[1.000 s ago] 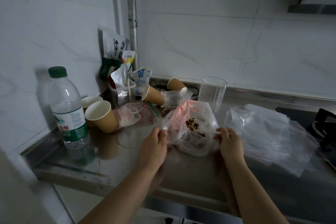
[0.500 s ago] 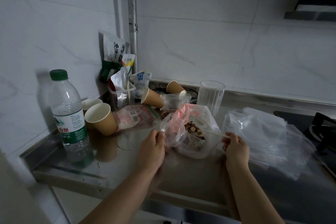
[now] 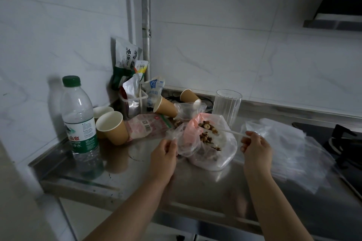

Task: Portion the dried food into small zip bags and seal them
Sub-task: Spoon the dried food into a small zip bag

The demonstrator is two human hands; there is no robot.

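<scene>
A large clear plastic bag [image 3: 219,154] with a pink-tinted side lies open on the steel counter [image 3: 125,170]; brown dried food [image 3: 207,131] shows inside it. My left hand [image 3: 163,154] pinches the rim of a small clear zip bag [image 3: 181,139] just left of the big bag. My right hand [image 3: 254,146] holds a thin white spoon handle [image 3: 232,132] whose far end reaches into the dried food. A pile of empty clear zip bags [image 3: 284,148] lies to the right of that hand.
A green-capped water bottle [image 3: 78,115] stands at the left. Tan paper cups [image 3: 111,127] stand beside it, and two more [image 3: 164,106] lie tipped farther back. Snack packets [image 3: 127,58] fill the corner. A clear tumbler [image 3: 227,105] stands behind the big bag. A stove [image 3: 344,143] sits far right.
My right hand has shifted slightly right and back, drawing the spoon handle with it. My left hand keeps its pinch on the small bag. The camera has tilted a little.
</scene>
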